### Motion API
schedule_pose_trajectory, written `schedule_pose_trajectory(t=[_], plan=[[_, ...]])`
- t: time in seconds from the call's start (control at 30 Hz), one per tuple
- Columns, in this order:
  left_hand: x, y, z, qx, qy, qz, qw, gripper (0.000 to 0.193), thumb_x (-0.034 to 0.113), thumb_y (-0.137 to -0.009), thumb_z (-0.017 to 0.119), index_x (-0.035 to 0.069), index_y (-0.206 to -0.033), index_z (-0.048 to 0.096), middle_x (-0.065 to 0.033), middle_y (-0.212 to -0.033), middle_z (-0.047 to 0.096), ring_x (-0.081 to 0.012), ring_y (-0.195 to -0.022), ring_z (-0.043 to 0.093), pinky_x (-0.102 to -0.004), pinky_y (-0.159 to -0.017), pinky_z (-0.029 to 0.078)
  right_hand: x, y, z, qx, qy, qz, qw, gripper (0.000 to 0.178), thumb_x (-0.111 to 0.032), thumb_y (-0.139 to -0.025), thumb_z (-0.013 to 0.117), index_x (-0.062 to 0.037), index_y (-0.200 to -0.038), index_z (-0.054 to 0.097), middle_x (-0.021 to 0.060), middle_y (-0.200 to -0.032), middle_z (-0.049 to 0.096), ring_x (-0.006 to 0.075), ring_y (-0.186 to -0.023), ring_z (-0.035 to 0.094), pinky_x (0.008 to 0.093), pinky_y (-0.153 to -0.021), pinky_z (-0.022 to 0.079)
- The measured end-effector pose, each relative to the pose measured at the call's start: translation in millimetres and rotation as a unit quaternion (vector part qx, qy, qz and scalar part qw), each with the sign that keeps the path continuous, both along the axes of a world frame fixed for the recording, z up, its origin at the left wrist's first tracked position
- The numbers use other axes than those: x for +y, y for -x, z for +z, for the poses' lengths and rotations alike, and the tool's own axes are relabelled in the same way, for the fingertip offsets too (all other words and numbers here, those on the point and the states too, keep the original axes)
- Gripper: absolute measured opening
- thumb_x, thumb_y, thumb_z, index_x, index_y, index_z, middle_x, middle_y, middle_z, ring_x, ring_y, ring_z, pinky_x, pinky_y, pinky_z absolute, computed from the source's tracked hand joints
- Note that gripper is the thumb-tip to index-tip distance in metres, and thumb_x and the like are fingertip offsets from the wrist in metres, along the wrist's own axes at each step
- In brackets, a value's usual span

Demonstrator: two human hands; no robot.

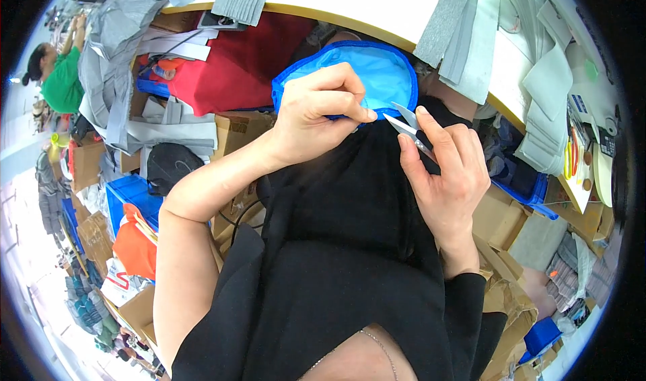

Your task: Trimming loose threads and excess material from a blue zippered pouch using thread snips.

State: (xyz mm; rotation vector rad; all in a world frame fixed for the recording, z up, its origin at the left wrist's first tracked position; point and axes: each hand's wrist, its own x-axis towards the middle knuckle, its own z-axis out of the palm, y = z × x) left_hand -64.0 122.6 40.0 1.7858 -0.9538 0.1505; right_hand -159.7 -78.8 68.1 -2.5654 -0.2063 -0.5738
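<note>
A light-blue fabric piece with a darker blue bound edge lies over my lap, rounded at its far side. My left hand is closed in a pinch at the near edge of this piece, thumb and forefinger together. What is between the fingertips, edge or thread, is too small to tell. My right hand is wrapped round a pair of thread snips. The snips' pointed blades are parted and sit at the blue edge, just right of my left fingertips.
A white table curves ahead, with grey fabric strips hanging over its edge. Red cloth, a blue crate and cardboard boxes lie left. Another blue bin and cartons stand right. A person in green works far left.
</note>
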Motion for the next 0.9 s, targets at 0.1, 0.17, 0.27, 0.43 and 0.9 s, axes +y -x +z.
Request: schedule_pose_trajectory(t=[0.1,0.17,0.27,0.43,0.9], plan=[[0.9,-1.0,-1.0,-0.006,-0.006,-0.005,1.000,0.016,-0.007,-0.066,0.076,0.003,-0.075,0.069,-0.0038,-0.076,0.057,-0.0156,-0.065,0.057,-0.0267,-0.054,0.042,0.8,-0.6,2.0,0.000,0.010,-0.001,1.000,0.034,-0.013,-0.076,0.079,-0.0050,-0.107,0.071,0.0060,-0.074,0.054,0.0207,-0.066,0.054,0.0319,-0.059,0.045],[0.9,-1.4,-1.6,-0.004,-0.005,-0.005,1.000,0.016,-0.007,-0.066,0.076,0.003,-0.075,0.069,-0.0040,-0.077,0.057,-0.0161,-0.066,0.057,-0.0270,-0.054,0.042,0.8,-1.4,2.9,0.003,0.010,-0.002,1.000,0.034,-0.013,-0.076,0.080,-0.0050,-0.107,0.071,0.0059,-0.074,0.054,0.0206,-0.066,0.054,0.0318,-0.059,0.044],[0.2,-1.7,0.0,0.003,-0.009,-0.010,1.000,0.016,-0.008,-0.066,0.076,0.004,-0.075,0.069,-0.0040,-0.077,0.057,-0.0164,-0.066,0.057,-0.0271,-0.054,0.042,0.3,-1.4,3.6,0.006,0.010,-0.005,1.000,0.034,-0.013,-0.075,0.080,-0.0051,-0.107,0.071,0.0058,-0.074,0.054,0.0202,-0.065,0.053,0.0315,-0.058,0.044],[1.1,-1.6,-0.7,-0.001,-0.019,-0.013,1.000,0.016,-0.006,-0.065,0.077,0.004,-0.074,0.068,-0.0029,-0.076,0.057,-0.0168,-0.065,0.056,-0.0283,-0.055,0.041,-0.4,-3.3,4.1,0.003,0.012,0.004,1.000,0.033,-0.013,-0.075,0.080,-0.0054,-0.107,0.072,0.0054,-0.074,0.053,0.0196,-0.065,0.053,0.0312,-0.057,0.044],[-3.7,-6.5,-2.7,-0.005,-0.015,-0.016,1.000,0.016,-0.006,-0.064,0.076,0.005,-0.073,0.068,-0.0032,-0.075,0.057,-0.0184,-0.066,0.058,-0.0283,-0.058,0.042,7.4,-6.1,0.8,0.002,0.037,-0.038,0.999,0.033,-0.018,-0.073,0.079,-0.0083,-0.103,0.071,0.0030,-0.074,0.049,0.0193,-0.066,0.052,0.0328,-0.055,0.044]])
